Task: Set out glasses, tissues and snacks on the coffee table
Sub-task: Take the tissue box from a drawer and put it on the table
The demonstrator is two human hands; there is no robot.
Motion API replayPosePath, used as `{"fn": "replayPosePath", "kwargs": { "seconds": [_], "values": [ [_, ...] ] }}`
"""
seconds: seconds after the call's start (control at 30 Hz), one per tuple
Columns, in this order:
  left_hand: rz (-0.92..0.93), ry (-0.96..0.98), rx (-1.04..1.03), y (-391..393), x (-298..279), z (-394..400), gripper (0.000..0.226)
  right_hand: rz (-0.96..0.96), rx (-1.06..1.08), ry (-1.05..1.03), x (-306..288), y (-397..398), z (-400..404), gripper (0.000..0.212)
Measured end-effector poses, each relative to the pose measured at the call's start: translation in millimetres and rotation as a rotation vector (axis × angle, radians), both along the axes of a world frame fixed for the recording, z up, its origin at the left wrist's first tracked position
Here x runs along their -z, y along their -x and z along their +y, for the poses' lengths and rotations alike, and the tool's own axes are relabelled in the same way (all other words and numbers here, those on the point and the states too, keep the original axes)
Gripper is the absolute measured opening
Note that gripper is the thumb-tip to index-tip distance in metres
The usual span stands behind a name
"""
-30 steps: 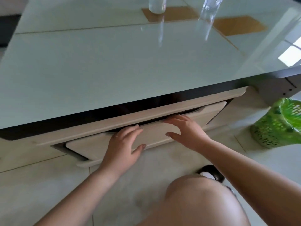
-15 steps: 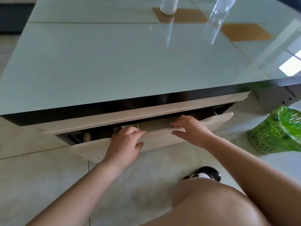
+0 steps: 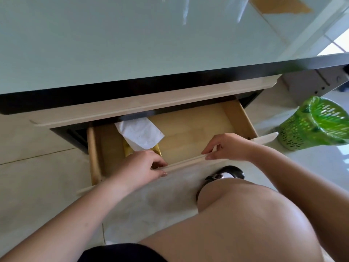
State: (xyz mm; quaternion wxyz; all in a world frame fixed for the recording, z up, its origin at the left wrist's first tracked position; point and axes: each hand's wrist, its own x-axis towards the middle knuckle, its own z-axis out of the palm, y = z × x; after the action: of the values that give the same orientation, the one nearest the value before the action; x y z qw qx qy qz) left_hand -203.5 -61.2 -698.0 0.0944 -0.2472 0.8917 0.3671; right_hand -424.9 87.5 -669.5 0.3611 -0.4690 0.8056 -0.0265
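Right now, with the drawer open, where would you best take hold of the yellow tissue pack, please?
Probably by its near end, from above with the left hand beside it. The yellow tissue pack lies flat in the drawer; a white tissue covers its far part, which runs under the coffee table.

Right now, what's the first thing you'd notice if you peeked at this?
The open drawer under the glass table, with both hands gripping its front edge. Inside, at its left, a white tissue sticks out of a yellow pack. A bright green basket stands on the floor at right.
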Motion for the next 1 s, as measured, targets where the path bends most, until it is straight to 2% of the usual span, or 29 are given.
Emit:
{"fn": "replayPosePath", "kwargs": {
  "seconds": [0.2, 0.27, 0.33, 0.47, 0.53, 0.67, 0.73, 0.87, 1.0],
  "values": [
    [-0.001, -0.089, 0.017, -11, 3, 12, 0.030, -0.062, 0.001, -0.061, 1, -7, 14, 0.017],
    [0.045, -0.123, -0.018, -14, 2, 12, 0.031, -0.099, -0.007, -0.086, 0, -6, 10, 0.021],
    [0.152, -0.198, -0.171, -17, -1, 6, 0.029, -0.153, 0.012, -0.100, -1, -5, -3, 0.030],
    [0.364, -0.292, -0.656, -25, 10, -22, 0.025, -0.208, -0.001, -0.070, 5, -13, -48, 0.044],
    [0.333, -0.437, -0.879, -25, 15, -32, 0.037, -0.249, -0.027, -0.081, 13, -19, -69, 0.052],
    [0.171, -0.911, -1.180, -17, 33, -47, 0.075, -0.484, 0.062, -0.152, 36, -30, -93, 0.068],
    [0.102, -1.049, -1.205, -13, 44, -51, 0.077, -0.577, 0.048, -0.178, 47, -37, -98, 0.064],
    [0.025, -1.034, -1.110, -3, 46, -50, 0.042, -0.733, 0.115, -0.183, 59, -50, -100, 0.068],
    [0.052, -1.066, -1.087, -8, 40, -50, 0.044, -0.740, 0.186, -0.095, 51, -56, -97, 0.062]
  ]
}}
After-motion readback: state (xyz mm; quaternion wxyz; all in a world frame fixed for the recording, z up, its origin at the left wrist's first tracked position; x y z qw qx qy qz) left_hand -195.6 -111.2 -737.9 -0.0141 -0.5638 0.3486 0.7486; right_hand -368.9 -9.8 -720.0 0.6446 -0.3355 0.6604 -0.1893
